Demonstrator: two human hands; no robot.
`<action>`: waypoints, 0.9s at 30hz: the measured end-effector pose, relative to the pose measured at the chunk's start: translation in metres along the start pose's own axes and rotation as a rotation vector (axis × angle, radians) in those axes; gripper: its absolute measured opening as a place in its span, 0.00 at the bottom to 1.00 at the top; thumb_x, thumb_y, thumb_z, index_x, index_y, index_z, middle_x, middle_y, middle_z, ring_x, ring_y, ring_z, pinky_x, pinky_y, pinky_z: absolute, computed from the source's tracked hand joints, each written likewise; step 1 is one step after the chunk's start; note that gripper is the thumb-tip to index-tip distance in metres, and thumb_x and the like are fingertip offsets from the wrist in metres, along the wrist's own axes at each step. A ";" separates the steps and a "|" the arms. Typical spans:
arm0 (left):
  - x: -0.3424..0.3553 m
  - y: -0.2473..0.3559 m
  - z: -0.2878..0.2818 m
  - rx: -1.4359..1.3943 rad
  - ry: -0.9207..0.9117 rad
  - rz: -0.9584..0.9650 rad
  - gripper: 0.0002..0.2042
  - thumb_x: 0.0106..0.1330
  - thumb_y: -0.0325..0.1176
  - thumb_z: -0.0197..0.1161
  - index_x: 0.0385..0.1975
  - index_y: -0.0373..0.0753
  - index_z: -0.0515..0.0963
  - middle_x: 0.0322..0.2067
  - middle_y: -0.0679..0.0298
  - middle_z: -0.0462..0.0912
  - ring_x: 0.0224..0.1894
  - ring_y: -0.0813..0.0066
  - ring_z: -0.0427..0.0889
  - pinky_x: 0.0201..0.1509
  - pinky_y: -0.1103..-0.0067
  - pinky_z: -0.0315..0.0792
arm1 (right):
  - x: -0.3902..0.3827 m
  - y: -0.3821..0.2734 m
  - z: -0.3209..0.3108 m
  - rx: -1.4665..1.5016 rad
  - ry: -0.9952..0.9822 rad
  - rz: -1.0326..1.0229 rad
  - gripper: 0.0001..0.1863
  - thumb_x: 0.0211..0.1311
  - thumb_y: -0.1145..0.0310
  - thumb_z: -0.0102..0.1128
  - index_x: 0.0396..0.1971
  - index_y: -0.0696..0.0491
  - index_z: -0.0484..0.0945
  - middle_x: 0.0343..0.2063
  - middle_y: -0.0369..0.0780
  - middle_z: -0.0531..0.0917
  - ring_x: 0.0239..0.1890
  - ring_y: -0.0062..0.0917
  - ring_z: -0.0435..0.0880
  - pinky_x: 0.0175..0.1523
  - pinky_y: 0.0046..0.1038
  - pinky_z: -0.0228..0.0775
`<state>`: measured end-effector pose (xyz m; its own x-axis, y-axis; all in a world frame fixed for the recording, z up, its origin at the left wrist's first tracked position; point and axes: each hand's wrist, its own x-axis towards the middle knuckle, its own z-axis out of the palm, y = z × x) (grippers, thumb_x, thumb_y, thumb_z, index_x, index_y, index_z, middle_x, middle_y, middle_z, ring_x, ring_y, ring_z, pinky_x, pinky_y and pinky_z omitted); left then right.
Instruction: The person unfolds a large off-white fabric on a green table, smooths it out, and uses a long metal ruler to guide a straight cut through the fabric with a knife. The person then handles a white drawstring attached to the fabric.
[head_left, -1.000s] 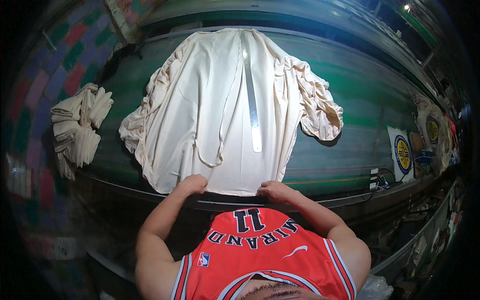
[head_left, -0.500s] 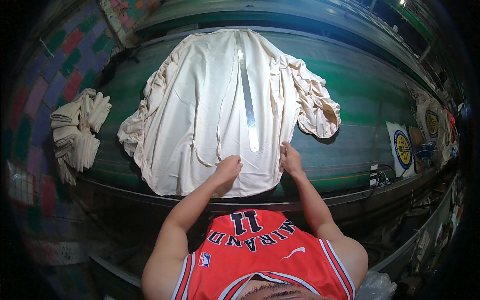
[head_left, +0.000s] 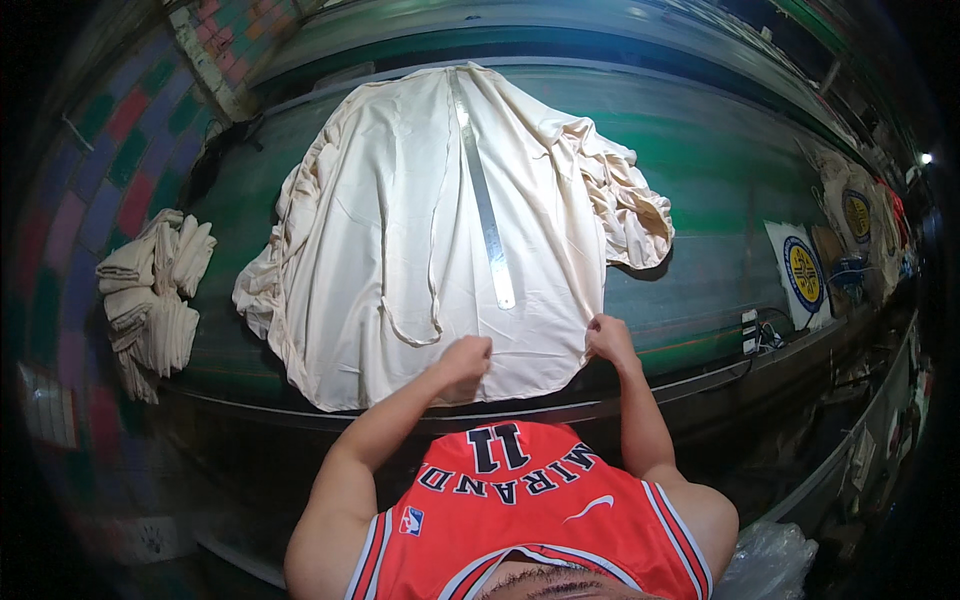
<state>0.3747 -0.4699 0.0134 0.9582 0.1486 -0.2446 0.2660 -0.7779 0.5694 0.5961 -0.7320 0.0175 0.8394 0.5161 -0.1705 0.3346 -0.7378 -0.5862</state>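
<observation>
Under and around the metal ruler point(head_left: 482, 205), cream cloth point(head_left: 345, 250) spreads on the green desk point(head_left: 715, 190), mostly beyond both hands. Ruler's long axis runs away from the person point(head_left: 530, 470), near end toward the hands. Left hand point(head_left: 466, 362), nearer, just short of that end: grip curled closed on cloth. Right hand point(head_left: 612, 340), right of ruler: grip pinching cloth's edge.

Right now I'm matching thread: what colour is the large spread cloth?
The cloth is plain cream, best seen in the head view.
</observation>
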 end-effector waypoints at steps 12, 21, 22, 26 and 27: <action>-0.022 0.017 0.043 0.074 -0.261 0.300 0.07 0.60 0.32 0.60 0.34 0.37 0.80 0.35 0.51 0.84 0.40 0.47 0.83 0.43 0.58 0.76 | -0.018 -0.002 0.018 0.130 0.186 0.007 0.18 0.53 0.73 0.58 0.46 0.57 0.84 0.40 0.51 0.87 0.45 0.43 0.86 0.53 0.37 0.77; -0.008 0.029 0.026 -0.077 -0.331 0.208 0.11 0.62 0.37 0.63 0.37 0.36 0.83 0.34 0.49 0.86 0.39 0.52 0.86 0.44 0.63 0.78 | -0.020 0.023 -0.002 0.095 0.333 0.056 0.17 0.60 0.63 0.65 0.44 0.59 0.83 0.31 0.48 0.85 0.37 0.37 0.85 0.45 0.35 0.76; -0.004 0.031 0.024 -0.126 -0.315 0.214 0.12 0.62 0.37 0.63 0.37 0.36 0.84 0.33 0.49 0.86 0.38 0.53 0.86 0.44 0.64 0.78 | -0.016 0.033 -0.005 0.170 0.387 0.078 0.17 0.60 0.63 0.66 0.44 0.59 0.82 0.31 0.47 0.85 0.37 0.36 0.85 0.45 0.35 0.76; 0.031 0.058 0.019 -0.286 -0.134 0.228 0.12 0.63 0.37 0.63 0.37 0.35 0.84 0.33 0.48 0.86 0.36 0.55 0.86 0.43 0.67 0.78 | 0.021 0.071 -0.025 0.501 0.446 0.279 0.25 0.60 0.62 0.69 0.53 0.60 0.75 0.34 0.45 0.83 0.31 0.31 0.86 0.35 0.32 0.78; 0.042 0.068 0.018 -0.321 -0.135 0.206 0.12 0.64 0.36 0.63 0.38 0.34 0.83 0.33 0.48 0.86 0.36 0.57 0.86 0.43 0.68 0.78 | 0.031 0.077 -0.031 0.612 0.426 0.335 0.27 0.61 0.61 0.69 0.55 0.60 0.73 0.35 0.45 0.83 0.29 0.30 0.86 0.31 0.31 0.78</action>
<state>0.4312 -0.5272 0.0278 0.9781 -0.0883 -0.1884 0.1098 -0.5497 0.8281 0.6612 -0.7859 -0.0084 0.9853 0.0097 -0.1703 -0.1529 -0.3918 -0.9073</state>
